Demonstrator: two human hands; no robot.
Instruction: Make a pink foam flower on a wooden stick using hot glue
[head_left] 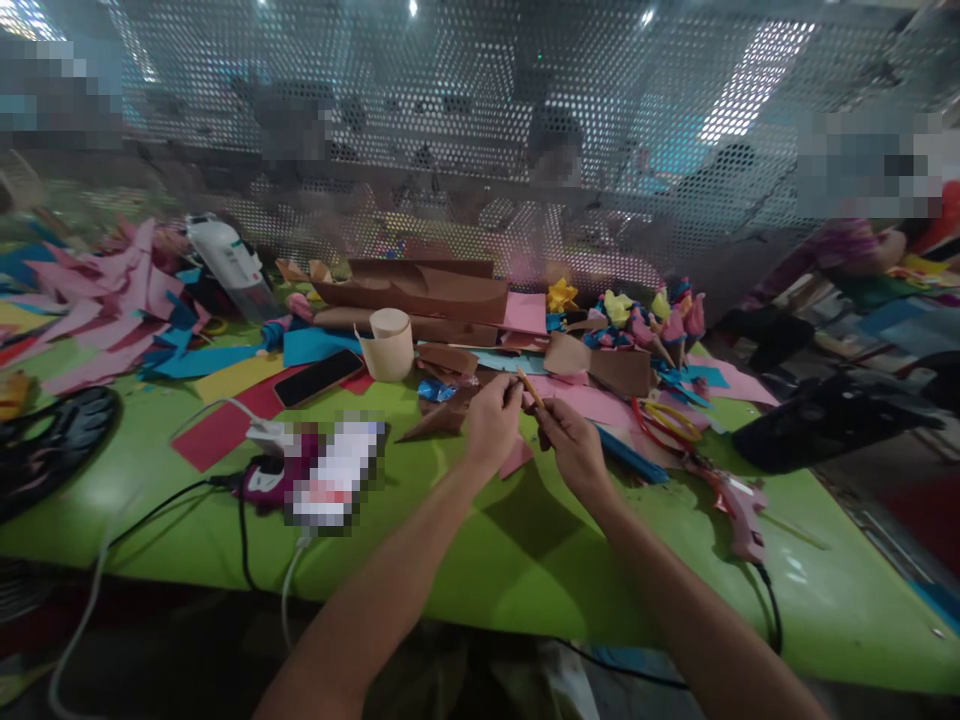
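In the head view, my right hand [574,445] is closed round a slim yellow-brown pencil [532,390], which slants up and to the left. My left hand [493,418] meets it near the pencil's upper end, thumb and fingers pinched together. Whatever the left fingers pinch is too small and blurred to make out. Just below the hands lies a small pink paper piece [516,460]. Brown paper [442,418] and a crumpled blue shiny wrapper [439,390] lie left of my left hand. A blue paper roll [631,455] is right of my right hand.
On the green table [450,560] are a pink glue gun [744,515], red-and-yellow-handled scissors [664,422], paper flowers [652,315], a cream paper roll [388,346], a dark phone [318,378], a lit phone [337,475] and cables. Perforated metal screen [450,130] stands behind.
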